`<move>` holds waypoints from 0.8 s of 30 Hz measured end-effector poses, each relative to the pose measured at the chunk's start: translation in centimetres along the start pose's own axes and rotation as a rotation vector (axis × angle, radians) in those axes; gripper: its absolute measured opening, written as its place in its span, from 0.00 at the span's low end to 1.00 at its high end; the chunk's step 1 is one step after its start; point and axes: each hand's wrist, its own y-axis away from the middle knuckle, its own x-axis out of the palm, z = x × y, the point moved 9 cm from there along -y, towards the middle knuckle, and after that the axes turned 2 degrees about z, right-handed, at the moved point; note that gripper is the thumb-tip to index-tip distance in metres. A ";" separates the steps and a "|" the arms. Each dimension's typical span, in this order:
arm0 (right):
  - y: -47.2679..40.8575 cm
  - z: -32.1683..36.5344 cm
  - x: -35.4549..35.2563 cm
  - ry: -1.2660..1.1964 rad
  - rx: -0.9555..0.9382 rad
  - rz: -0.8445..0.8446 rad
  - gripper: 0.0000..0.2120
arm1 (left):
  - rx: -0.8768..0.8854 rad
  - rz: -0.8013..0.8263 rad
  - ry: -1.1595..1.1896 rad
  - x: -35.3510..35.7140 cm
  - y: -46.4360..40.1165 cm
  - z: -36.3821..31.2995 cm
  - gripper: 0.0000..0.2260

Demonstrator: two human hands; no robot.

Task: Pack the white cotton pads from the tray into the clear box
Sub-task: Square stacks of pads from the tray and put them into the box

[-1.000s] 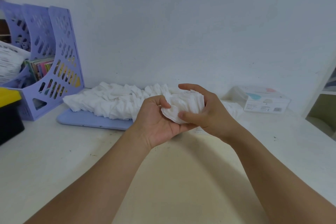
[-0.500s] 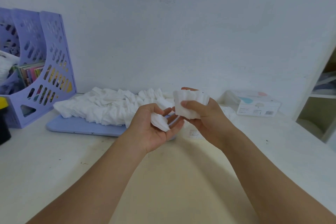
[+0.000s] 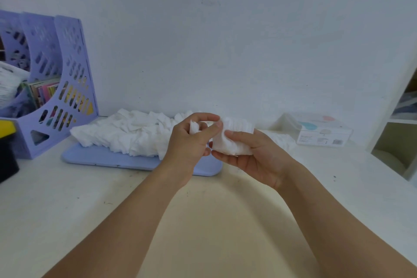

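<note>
A heap of white cotton pads (image 3: 126, 133) lies on a lavender tray (image 3: 108, 160) at the back of the table. My right hand (image 3: 255, 156) grips a thick stack of pads (image 3: 232, 140) in front of the tray's right end. My left hand (image 3: 191, 140) pinches a few pads (image 3: 194, 127) between thumb and fingers, right beside that stack. The clear box (image 3: 316, 130) with a label sits at the back right, apart from both hands; more pads (image 3: 282, 140) lie just left of it.
A lavender file rack (image 3: 56, 88) with books stands at the back left. A black and yellow object (image 3: 6, 144) sits at the left edge. An open shelf unit (image 3: 399, 133) stands at the right. A white wall rises behind the table.
One bundle held by both hands has split: the right hand keeps the thick stack, the left keeps a few pads. The left hand has since turned and raised its pads beside the stack.
</note>
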 end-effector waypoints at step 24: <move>0.1 0.2 -0.4 0.085 0.021 -0.030 0.17 | 0.608 0.070 -0.549 1.6 1.3 -3.2 0.11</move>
